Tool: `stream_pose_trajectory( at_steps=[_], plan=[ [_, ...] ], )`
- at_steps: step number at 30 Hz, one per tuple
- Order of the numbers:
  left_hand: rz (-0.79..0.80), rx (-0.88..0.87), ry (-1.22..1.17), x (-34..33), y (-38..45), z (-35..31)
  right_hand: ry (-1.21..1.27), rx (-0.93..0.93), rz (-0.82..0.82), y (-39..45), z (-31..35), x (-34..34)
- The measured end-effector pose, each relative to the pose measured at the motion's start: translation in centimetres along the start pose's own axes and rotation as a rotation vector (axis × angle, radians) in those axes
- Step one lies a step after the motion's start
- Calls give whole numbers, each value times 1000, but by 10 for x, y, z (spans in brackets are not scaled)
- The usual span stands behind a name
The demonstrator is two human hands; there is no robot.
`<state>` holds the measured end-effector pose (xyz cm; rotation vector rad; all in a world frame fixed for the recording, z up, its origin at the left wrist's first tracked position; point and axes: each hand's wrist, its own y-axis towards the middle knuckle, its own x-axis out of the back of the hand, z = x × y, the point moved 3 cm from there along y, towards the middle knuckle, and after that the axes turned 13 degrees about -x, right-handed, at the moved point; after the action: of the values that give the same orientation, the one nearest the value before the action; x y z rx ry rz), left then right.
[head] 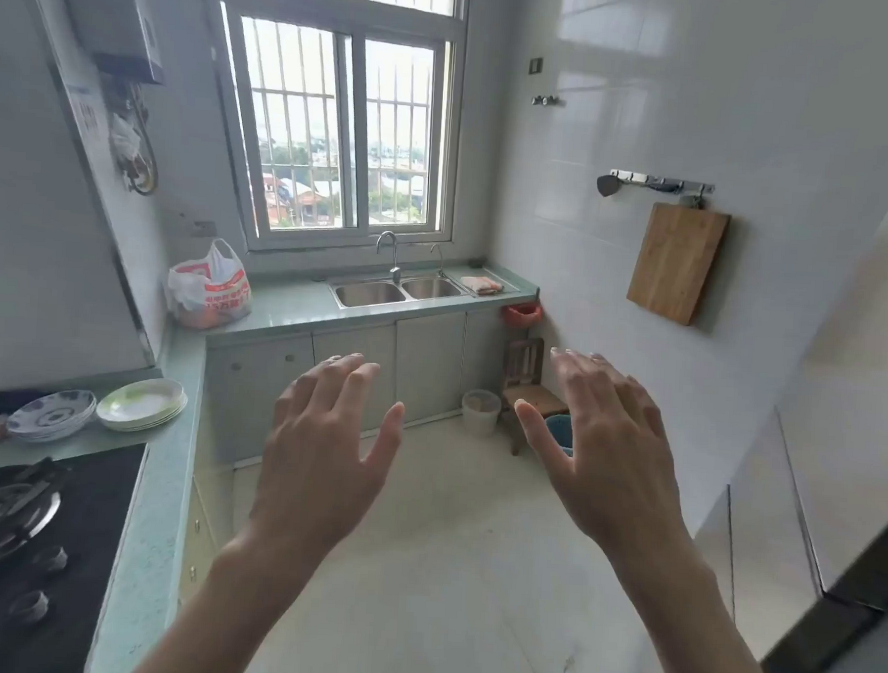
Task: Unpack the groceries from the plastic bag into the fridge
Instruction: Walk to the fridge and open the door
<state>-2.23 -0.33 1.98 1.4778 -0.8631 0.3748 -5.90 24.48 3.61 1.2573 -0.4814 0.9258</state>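
A white and red plastic bag (209,288) full of groceries stands on the green counter (289,305) in the far left corner, left of the sink. The fridge (847,460) is a pale, tall body at the right edge, its doors closed. My left hand (323,448) and my right hand (606,442) are both held out in front of me over the floor, palms down, fingers spread, holding nothing. Both hands are well short of the bag and away from the fridge.
A double steel sink (398,288) sits under the window. Stacked plates (140,403) and a gas hob (25,535) are on the left counter. A wooden board (677,263) hangs on the right wall. A small wooden chair (526,387), a white bucket (480,411) and a blue bin (560,431) stand in the far right corner.
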Motion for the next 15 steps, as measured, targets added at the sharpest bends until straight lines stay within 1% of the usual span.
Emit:
stream_pose_trajectory(
  at_steps=[8, 15],
  plan=[
    [-30, -15, -33, -26, 25, 23, -25, 3, -10, 30, -5, -26],
    [-21, -17, -17, -75, 73, 43, -21, 18, -10, 84, -14, -68]
  ],
)
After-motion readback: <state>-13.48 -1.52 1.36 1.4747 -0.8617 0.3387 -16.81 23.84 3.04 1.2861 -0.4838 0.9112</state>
